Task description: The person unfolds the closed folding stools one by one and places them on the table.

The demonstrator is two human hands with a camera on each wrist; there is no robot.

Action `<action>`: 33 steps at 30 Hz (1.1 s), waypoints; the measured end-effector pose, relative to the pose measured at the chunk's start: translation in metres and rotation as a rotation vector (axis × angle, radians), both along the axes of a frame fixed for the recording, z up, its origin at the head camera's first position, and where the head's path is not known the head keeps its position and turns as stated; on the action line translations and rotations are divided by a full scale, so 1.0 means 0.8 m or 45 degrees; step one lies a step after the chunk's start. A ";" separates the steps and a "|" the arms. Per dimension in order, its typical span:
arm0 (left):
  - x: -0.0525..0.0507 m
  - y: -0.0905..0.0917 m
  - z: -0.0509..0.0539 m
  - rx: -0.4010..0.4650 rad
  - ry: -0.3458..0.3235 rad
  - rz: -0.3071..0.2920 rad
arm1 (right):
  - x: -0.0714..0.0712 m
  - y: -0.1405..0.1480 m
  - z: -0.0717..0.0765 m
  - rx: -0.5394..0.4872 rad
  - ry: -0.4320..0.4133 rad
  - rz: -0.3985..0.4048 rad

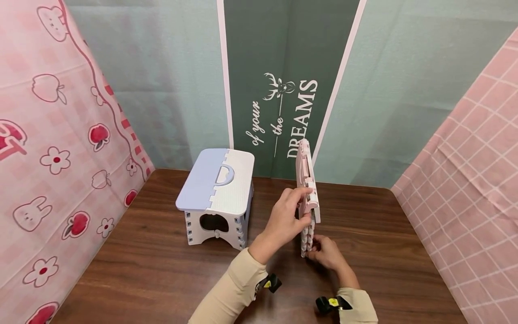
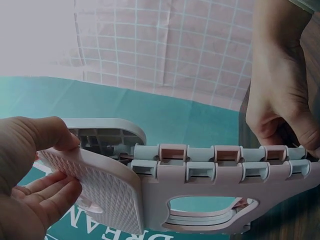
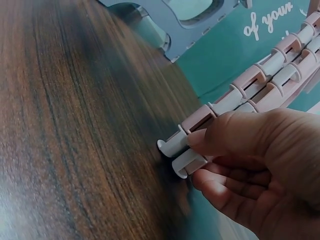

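Observation:
A pink and white folding stool [image 1: 304, 164] stands on edge, mostly folded, right of the table's middle. My left hand [image 1: 285, 218] pinches an edge of its seat; the left wrist view shows the thumb on the rim and fingers against the textured pink half [image 2: 107, 187]. The two seat halves stand a little apart there, above the hinged legs [image 2: 200, 162]. Low down, my right hand [image 1: 328, 254] grips the leg ends, its thumb across the jointed edge [image 3: 240, 97] in the right wrist view. Whether the leg ends touch the table cannot be told.
An unfolded blue and white stool [image 1: 234, 193] with a handle in its seat stands upright to the left. Brown wood grain covers the table [image 1: 364, 211]. Printed cloths hang behind and at both sides, including a pink checked one [image 1: 477, 135] on the right.

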State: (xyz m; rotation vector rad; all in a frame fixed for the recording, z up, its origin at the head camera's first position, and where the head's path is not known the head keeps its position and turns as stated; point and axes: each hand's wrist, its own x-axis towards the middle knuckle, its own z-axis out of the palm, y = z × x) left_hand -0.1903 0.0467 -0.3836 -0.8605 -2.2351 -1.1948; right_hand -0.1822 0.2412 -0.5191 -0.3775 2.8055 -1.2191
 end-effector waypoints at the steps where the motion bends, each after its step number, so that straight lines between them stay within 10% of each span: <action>1: 0.000 0.001 0.001 -0.003 0.006 0.000 | 0.000 0.000 0.000 -0.005 -0.001 0.006; 33: -0.008 0.019 0.000 -0.075 0.135 -0.029 | 0.001 0.001 -0.003 0.015 0.022 -0.056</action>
